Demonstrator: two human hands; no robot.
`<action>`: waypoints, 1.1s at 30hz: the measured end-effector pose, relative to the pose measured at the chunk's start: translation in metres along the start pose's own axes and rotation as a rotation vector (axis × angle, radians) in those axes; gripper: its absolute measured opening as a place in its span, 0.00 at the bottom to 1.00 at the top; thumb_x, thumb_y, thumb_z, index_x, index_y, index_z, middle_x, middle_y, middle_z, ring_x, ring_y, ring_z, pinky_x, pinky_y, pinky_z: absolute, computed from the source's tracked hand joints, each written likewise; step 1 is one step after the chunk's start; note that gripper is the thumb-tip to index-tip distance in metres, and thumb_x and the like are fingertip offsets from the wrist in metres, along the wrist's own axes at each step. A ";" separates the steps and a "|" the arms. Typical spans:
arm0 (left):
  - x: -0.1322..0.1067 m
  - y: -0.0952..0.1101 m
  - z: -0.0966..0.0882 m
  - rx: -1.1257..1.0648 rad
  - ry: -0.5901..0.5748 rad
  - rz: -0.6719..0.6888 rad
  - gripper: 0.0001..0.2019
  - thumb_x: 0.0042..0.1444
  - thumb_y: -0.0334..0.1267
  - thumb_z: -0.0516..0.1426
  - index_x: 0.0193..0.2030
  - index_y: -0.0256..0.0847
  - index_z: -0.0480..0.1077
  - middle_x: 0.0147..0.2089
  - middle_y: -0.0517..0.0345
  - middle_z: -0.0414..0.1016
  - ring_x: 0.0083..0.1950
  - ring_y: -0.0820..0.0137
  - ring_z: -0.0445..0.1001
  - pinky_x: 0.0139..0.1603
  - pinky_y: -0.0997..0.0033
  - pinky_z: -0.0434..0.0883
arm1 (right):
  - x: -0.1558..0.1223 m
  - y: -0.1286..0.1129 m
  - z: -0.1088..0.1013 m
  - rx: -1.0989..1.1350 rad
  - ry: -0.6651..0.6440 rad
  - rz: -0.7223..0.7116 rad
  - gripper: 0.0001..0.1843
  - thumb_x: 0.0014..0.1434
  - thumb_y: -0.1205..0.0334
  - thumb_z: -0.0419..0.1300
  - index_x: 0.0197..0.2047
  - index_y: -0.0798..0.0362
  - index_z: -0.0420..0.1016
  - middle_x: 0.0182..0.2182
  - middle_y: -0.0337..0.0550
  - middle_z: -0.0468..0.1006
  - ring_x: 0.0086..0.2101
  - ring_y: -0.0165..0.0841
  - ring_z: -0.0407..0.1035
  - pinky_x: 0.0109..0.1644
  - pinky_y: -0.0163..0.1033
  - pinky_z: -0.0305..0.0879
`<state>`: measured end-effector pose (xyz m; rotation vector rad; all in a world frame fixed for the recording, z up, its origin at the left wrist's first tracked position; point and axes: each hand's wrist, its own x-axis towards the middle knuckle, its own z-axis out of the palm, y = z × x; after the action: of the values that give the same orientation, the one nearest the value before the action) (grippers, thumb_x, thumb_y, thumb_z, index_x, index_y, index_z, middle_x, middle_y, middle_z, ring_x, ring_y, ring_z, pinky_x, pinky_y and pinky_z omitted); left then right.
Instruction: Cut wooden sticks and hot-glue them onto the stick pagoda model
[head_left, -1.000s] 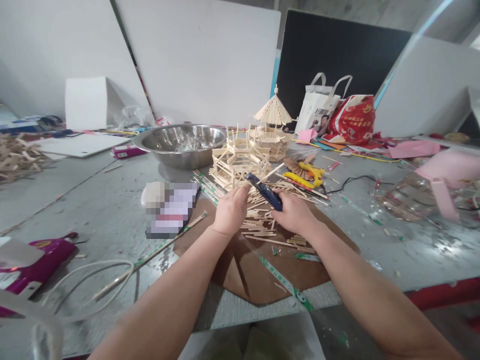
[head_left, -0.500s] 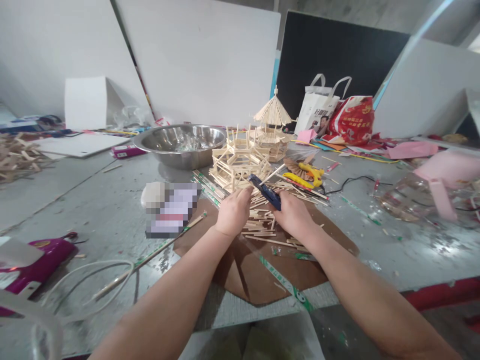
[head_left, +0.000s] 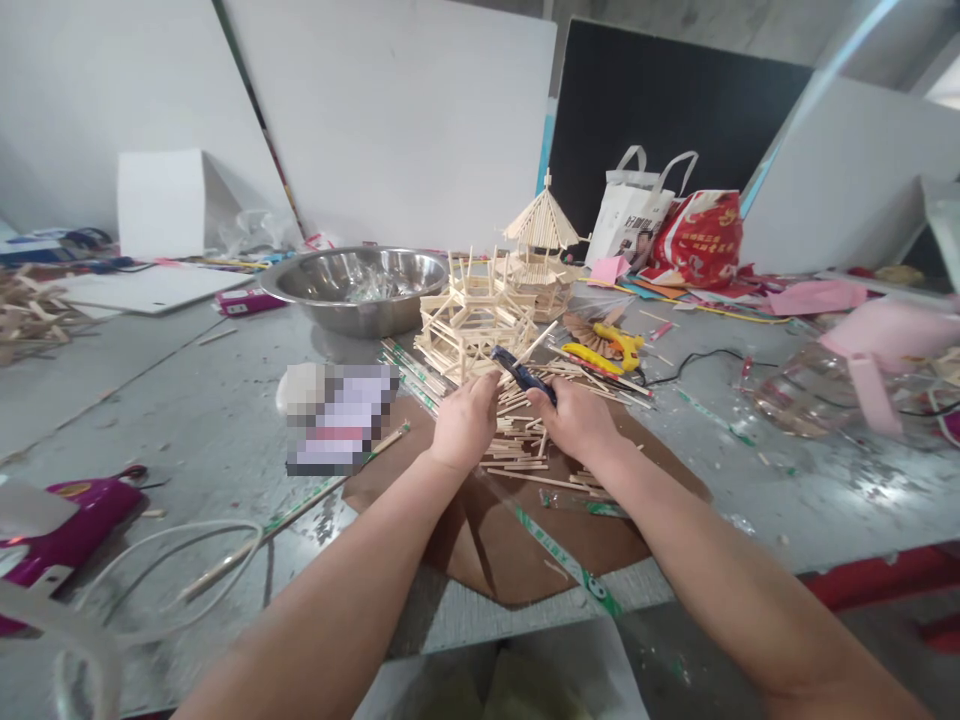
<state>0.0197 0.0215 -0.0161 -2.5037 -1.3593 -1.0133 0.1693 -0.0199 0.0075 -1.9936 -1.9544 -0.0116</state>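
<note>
My right hand (head_left: 577,418) is closed round the handle of a dark blue hand tool (head_left: 525,377), perhaps pliers or cutters; its jaws are too small to make out. My left hand (head_left: 466,420) is pinched shut just left of the tool's head. A pale wooden stick (head_left: 541,342) runs up and right from behind the tool, in line with the left fingertips. Below and between both hands, many short cut sticks (head_left: 517,450) lie on a brown board (head_left: 465,530). Right behind the hands stands an open stick framework (head_left: 476,320) with several sides.
A stick pavilion with a pointed roof (head_left: 546,225) stands behind the framework. Left of it is a steel basin (head_left: 352,320). A yellow glue gun (head_left: 619,345) lies to the right, a blurred-out phone (head_left: 341,420) to the left. A purple device (head_left: 82,515) with a white cable sits far left.
The whole view has shifted slightly left. Both hands keep nearly the same pose, with the tool still in the right hand and the stick still beside its head.
</note>
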 end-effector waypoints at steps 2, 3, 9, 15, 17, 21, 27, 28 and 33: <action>0.000 0.000 0.001 -0.005 -0.005 -0.012 0.12 0.54 0.31 0.44 0.43 0.37 0.62 0.34 0.53 0.72 0.36 0.68 0.71 0.34 0.73 0.65 | 0.002 0.001 0.000 -0.011 -0.017 -0.001 0.31 0.53 0.40 0.32 0.35 0.55 0.66 0.31 0.50 0.74 0.34 0.39 0.68 0.33 0.38 0.57; 0.000 -0.001 0.002 -0.006 -0.006 -0.019 0.12 0.54 0.31 0.44 0.43 0.38 0.62 0.34 0.53 0.72 0.36 0.68 0.71 0.34 0.73 0.65 | 0.003 0.001 0.000 -0.015 -0.025 0.000 0.32 0.53 0.40 0.32 0.35 0.55 0.66 0.31 0.50 0.74 0.34 0.39 0.68 0.33 0.38 0.57; 0.001 0.000 0.002 -0.018 -0.027 -0.059 0.10 0.54 0.33 0.44 0.39 0.39 0.63 0.33 0.55 0.72 0.36 0.69 0.71 0.33 0.74 0.64 | 0.008 0.001 0.002 -0.045 -0.048 -0.002 0.34 0.53 0.40 0.30 0.35 0.55 0.67 0.30 0.51 0.74 0.34 0.39 0.68 0.33 0.38 0.57; 0.002 0.003 0.000 -0.009 -0.077 -0.114 0.10 0.55 0.34 0.44 0.37 0.39 0.64 0.30 0.54 0.72 0.33 0.69 0.71 0.30 0.75 0.62 | 0.010 0.002 0.003 -0.071 -0.060 -0.002 0.34 0.53 0.39 0.30 0.36 0.55 0.67 0.30 0.52 0.74 0.33 0.40 0.69 0.33 0.39 0.58; 0.003 0.004 0.000 0.004 -0.100 -0.136 0.09 0.54 0.34 0.44 0.35 0.39 0.64 0.28 0.55 0.71 0.31 0.69 0.71 0.29 0.75 0.62 | 0.011 0.002 0.003 -0.071 -0.063 0.004 0.35 0.52 0.39 0.29 0.36 0.55 0.67 0.31 0.52 0.74 0.34 0.40 0.69 0.34 0.40 0.59; 0.003 0.004 0.001 0.014 -0.122 -0.162 0.09 0.54 0.34 0.44 0.33 0.39 0.64 0.26 0.56 0.71 0.30 0.70 0.71 0.27 0.75 0.61 | 0.013 0.001 0.002 -0.070 -0.079 0.016 0.37 0.51 0.38 0.28 0.35 0.55 0.68 0.30 0.53 0.74 0.34 0.40 0.69 0.34 0.40 0.60; 0.000 0.004 0.003 -0.023 -0.137 -0.210 0.09 0.54 0.34 0.45 0.34 0.39 0.65 0.25 0.56 0.72 0.29 0.69 0.71 0.27 0.75 0.60 | 0.015 0.000 0.002 -0.076 -0.101 0.021 0.38 0.51 0.37 0.28 0.35 0.56 0.69 0.30 0.54 0.75 0.34 0.40 0.69 0.35 0.40 0.60; 0.000 0.004 0.003 -0.026 -0.136 -0.215 0.09 0.54 0.34 0.45 0.34 0.39 0.65 0.25 0.55 0.72 0.29 0.69 0.71 0.27 0.75 0.60 | 0.015 0.000 0.003 -0.076 -0.102 0.016 0.38 0.51 0.37 0.29 0.35 0.56 0.69 0.30 0.54 0.75 0.34 0.40 0.69 0.35 0.40 0.60; -0.001 0.003 0.005 -0.023 -0.142 -0.224 0.09 0.54 0.34 0.45 0.34 0.39 0.65 0.26 0.54 0.72 0.29 0.69 0.71 0.27 0.75 0.60 | 0.015 0.003 0.005 -0.082 -0.107 0.007 0.39 0.49 0.36 0.29 0.35 0.56 0.70 0.30 0.54 0.75 0.34 0.40 0.69 0.34 0.40 0.60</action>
<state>0.0237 0.0210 -0.0198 -2.5261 -1.7105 -0.9065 0.1715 -0.0041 0.0063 -2.0936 -2.0432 0.0167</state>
